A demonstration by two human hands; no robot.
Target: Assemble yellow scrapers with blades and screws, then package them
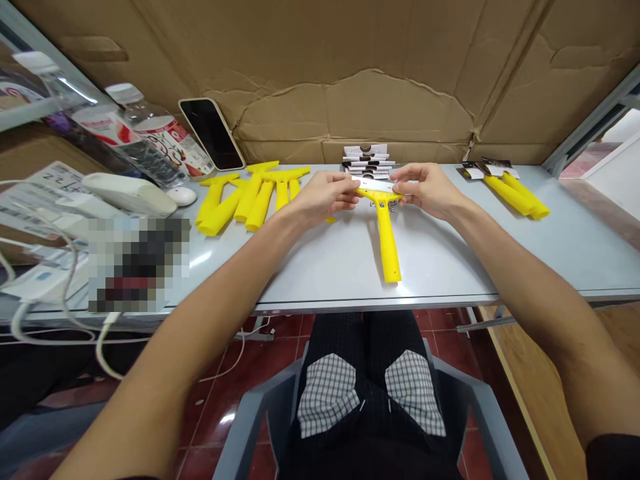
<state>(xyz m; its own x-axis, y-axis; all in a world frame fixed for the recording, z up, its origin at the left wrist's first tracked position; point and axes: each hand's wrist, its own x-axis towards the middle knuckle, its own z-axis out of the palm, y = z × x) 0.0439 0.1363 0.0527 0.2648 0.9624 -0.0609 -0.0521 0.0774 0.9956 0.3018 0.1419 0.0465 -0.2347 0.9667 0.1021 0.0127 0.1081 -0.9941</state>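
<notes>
A yellow T-shaped scraper (387,243) lies between my hands, its handle pointing toward me. Along its head runs a flat silver metal strip (374,185). My left hand (330,197) pinches the left end of the head and strip, fingers closed. At the right end, my right hand (423,191) grips strip and head between thumb and fingers. Small metal bits, perhaps screws (393,208), show on the table just behind the handle. Past the head is a stack of white and black pieces (367,159), partly hidden by the strip and my right hand.
Several yellow T-shaped handles (247,198) lie at left. Two yellow scrapers with dark and white heads (517,192) rest at right. A phone (213,133) leans against the cardboard (360,53). Bottles (163,137), a white mouse (181,196) and cables (103,347) crowd the left side.
</notes>
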